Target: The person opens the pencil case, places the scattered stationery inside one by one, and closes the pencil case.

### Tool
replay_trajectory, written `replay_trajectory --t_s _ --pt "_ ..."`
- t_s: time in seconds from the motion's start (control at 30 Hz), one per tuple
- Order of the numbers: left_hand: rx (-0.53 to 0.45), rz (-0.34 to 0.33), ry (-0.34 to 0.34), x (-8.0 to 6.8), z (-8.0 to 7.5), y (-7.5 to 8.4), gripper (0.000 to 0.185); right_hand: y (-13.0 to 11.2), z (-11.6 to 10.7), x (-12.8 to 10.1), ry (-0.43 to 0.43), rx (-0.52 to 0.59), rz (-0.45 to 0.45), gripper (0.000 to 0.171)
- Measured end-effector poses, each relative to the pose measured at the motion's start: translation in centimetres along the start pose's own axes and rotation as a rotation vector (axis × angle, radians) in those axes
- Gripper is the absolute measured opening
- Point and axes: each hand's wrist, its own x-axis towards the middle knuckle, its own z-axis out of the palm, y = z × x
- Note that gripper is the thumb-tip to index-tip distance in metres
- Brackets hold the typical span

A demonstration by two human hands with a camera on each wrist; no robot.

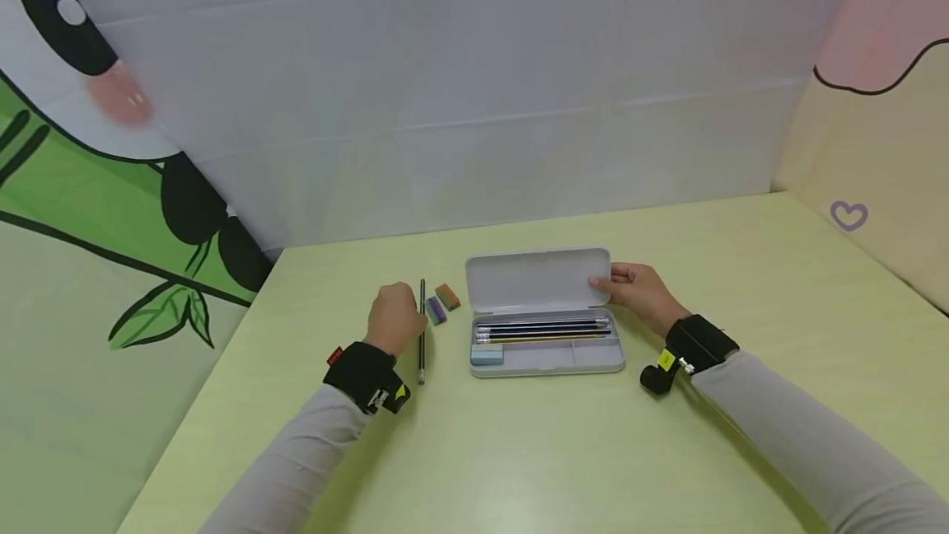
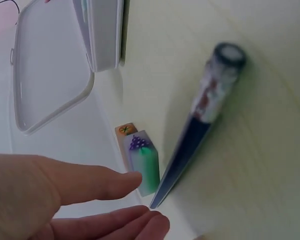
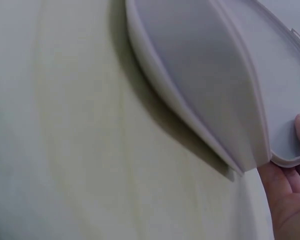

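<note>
A dark pencil (image 1: 422, 353) with a metal-banded eraser end lies left of the open white pencil case (image 1: 549, 369). My left hand (image 1: 395, 320) is at its side; in the left wrist view the thumb (image 2: 115, 185) stands apart from the fingers, and the fingertips are right at the pencil's far part. Thumb inside and fingers behind, my right hand (image 1: 641, 297) grips the right edge of the raised lid (image 1: 537, 280). Several pencils (image 1: 544, 328) lie in the case's back compartment, and a light blue eraser (image 1: 487, 355) sits in the front left one.
Beyond the loose pencil, a purple-and-green eraser (image 1: 436, 311) and an orange-brown eraser (image 1: 448, 297) lie close together on the pale yellow table (image 1: 519, 452). A white backdrop (image 1: 482, 105) rises at the table's back edge, with printed cloth at both sides.
</note>
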Motion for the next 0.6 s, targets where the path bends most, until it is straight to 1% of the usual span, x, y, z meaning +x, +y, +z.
replay_trajectory --t_s 0.1,0.2,0.37,0.6 --pt "0.009 -0.047 -0.014 0.0 0.4 0.2 0.042 0.0 -0.1 0.0 -0.002 0.002 0.000 0.054" --pt "0.020 -0.081 -0.012 0.2 0.9 0.2 0.040 -0.1 -0.1 0.1 -0.007 0.002 -0.004 0.055" --pt "0.022 -0.094 -0.013 0.7 1.6 0.5 0.031 -0.2 -0.4 0.2 -0.005 -0.007 -0.007 0.056" --pt "0.066 -0.116 0.009 0.6 1.5 0.9 0.009 -0.4 -0.5 0.5 -0.026 0.005 -0.007 0.058"
